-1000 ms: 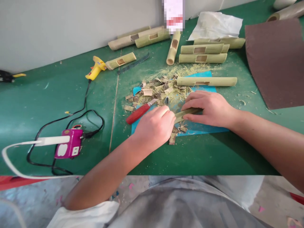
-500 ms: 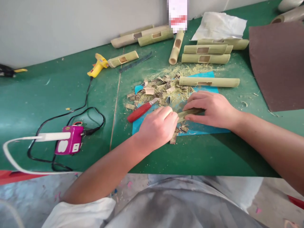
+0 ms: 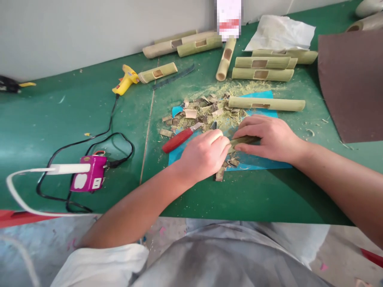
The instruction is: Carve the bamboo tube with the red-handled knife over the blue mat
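A greenish bamboo piece (image 3: 243,142) lies over the blue sheet (image 3: 254,164), mostly covered by my hands. My left hand (image 3: 206,153) is closed in a fist at its left end; the fingertips are hidden. From the right, my right hand (image 3: 271,137) grips the same piece, thumb on the near side and fingers over the far side. Left of my hands lies a red-handled knife (image 3: 178,140), its short blade pointing at a heap of bamboo chips and shavings (image 3: 206,109). Just beyond my right hand rests a longer bamboo tube (image 3: 284,104) with a cut opening.
Several notched bamboo tubes (image 3: 263,74) lie at the back, near a white paper sheet (image 3: 281,32). A yellow glue gun (image 3: 127,81) stands at the left, its black cord running to a purple power adapter (image 3: 89,173). A brown mat (image 3: 353,87) covers the right side.
The whole view has shifted slightly, so the table's things appear a little further right. My left hand has moved slightly toward my right hand. Both hands stay at the bamboo piece.
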Demonstrator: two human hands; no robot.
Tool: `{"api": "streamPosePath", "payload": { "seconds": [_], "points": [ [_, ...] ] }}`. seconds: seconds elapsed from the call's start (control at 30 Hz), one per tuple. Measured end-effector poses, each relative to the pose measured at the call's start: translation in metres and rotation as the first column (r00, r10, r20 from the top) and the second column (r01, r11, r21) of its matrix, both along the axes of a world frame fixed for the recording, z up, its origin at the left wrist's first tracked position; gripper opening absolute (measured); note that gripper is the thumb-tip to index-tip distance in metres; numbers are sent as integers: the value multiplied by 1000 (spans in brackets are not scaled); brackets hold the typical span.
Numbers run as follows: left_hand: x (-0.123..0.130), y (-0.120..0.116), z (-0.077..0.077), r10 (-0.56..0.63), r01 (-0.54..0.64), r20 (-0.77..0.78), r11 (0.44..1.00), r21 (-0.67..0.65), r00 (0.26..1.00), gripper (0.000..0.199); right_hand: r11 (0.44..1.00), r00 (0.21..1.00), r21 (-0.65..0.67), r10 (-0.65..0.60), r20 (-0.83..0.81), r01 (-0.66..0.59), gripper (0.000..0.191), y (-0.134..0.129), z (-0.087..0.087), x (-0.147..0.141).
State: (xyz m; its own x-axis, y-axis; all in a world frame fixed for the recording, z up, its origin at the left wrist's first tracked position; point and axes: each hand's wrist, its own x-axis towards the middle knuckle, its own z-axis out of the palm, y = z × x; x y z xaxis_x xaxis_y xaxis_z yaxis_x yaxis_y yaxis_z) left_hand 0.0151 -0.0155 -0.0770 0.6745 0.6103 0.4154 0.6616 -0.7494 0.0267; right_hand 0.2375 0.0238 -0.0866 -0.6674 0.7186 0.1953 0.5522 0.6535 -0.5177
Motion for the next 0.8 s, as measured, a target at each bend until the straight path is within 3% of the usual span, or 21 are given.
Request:
{"api": "streamPosePath", "payload": {
  "seconds": [0.23,0.5,0.7,0.8],
  "points": [
    [-6,-5,4,23,-19,38,994,-103,999,25,1000,1000,16,7,-18,-7,23,-1,-1,1],
    [-4,7,-9,55,-1,236,975,-223,970,18,996,1000,86,15,16,-17,28,-3,3,7],
    [-11,9,-11,52,25,280,964,-266,959,14,985,967,155,-105,233,70,25,-3,15,23],
    [-12,8,-10,54,11,263,970,-242,963,14,984,965,173,-91,245,49,21,-4,17,25]
  ]
}}
